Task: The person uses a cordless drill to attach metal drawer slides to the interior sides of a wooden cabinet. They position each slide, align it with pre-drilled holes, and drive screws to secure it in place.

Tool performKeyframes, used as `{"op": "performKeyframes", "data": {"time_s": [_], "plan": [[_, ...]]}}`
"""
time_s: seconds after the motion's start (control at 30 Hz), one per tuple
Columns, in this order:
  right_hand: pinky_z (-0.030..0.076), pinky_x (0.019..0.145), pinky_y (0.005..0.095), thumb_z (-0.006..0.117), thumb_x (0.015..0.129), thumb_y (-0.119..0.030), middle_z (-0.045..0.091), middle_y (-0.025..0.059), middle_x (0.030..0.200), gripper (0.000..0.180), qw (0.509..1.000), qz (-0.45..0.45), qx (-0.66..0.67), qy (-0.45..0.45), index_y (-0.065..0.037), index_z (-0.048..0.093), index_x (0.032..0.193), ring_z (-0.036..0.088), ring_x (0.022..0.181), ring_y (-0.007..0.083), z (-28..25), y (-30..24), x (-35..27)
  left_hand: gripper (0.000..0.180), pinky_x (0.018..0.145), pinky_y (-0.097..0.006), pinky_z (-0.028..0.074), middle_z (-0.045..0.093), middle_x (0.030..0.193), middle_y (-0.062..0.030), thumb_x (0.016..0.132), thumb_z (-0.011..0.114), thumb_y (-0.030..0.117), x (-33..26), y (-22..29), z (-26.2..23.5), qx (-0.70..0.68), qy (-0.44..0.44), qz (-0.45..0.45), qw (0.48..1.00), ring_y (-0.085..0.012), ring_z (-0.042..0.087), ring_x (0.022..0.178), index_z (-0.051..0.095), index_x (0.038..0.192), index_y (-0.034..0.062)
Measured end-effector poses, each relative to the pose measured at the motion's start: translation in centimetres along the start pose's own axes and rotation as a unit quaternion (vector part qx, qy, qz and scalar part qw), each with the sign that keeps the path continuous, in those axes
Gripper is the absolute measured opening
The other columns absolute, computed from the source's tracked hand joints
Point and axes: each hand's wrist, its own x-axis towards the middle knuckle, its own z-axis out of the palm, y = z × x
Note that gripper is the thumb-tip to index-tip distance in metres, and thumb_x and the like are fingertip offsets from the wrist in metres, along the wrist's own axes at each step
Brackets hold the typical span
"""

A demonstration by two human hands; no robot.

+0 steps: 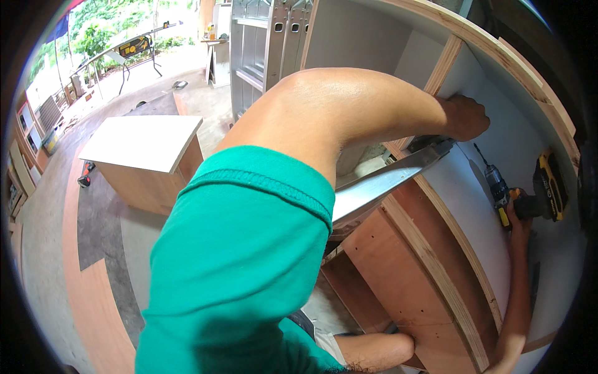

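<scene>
My left arm, in a green sleeve, stretches across to the cabinet at the right. My left hand (468,118) is closed against the pale inner panel (464,181), and whatever its fingers grip is hidden. Just below it lies one end of a long silver metal bar (386,184), which runs back under my forearm. My right hand (517,212) wraps round the handle of a black and yellow cordless drill (496,187). The drill's bit points up toward my left hand, apart from it, beside the panel.
Plywood cabinet frames (411,262) stand below and around my arms. An aluminium ladder (252,59) rises behind my left arm. Left of me is a white-topped wooden box (142,143), with a red and black tool (86,174) beside it. Farther back stands a saw on a stand (132,47).
</scene>
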Motion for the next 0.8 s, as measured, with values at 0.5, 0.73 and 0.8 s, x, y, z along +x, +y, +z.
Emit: {"op": "performKeyframes", "data": {"time_s": [0.5,0.73,0.8], "plan": [[0.048,0.115,0.0418,0.076,0.094,-0.012,0.062,0.0156,0.145,0.059,0.937,-0.258,-0.146,-0.185,-0.002,0.056,0.148,0.061,0.133,0.0277,-0.3,-3.9,-2.0,0.025,0.091,-0.052,0.062,0.075,0.111,-0.0224,0.095,0.064,0.01,-1.8,0.9,-3.1,0.076,0.017,0.06,0.995,-0.0415,0.075,0.11,0.071,0.118,0.0002],[0.054,0.11,0.0364,0.07,0.102,-0.015,0.065,0.0142,0.138,0.049,0.974,-0.143,0.108,-0.14,-0.003,0.057,0.149,0.066,0.122,0.0207,0.5,-9.4,-10.7,0.021,0.086,-0.049,0.064,0.076,0.107,-0.0203,0.096,0.064,0.011,-6.1,2.4,-5.1,0.045,0.071,0.101,0.991,-0.0388,0.075,0.107,0.072,0.114,0.0044],[0.053,0.111,0.0361,0.068,0.106,-0.019,0.063,0.0146,0.14,0.049,0.958,-0.07,0.243,-0.139,-0.002,0.055,0.15,0.064,0.123,0.0191,-1.2,-13.7,-15.7,0.021,0.082,-0.048,0.065,0.076,0.099,-0.0194,0.095,0.063,0.008,-7.4,3.6,-7.4,0.017,0.047,0.105,0.993,-0.037,0.077,0.101,0.072,0.113,0.0042]]}}
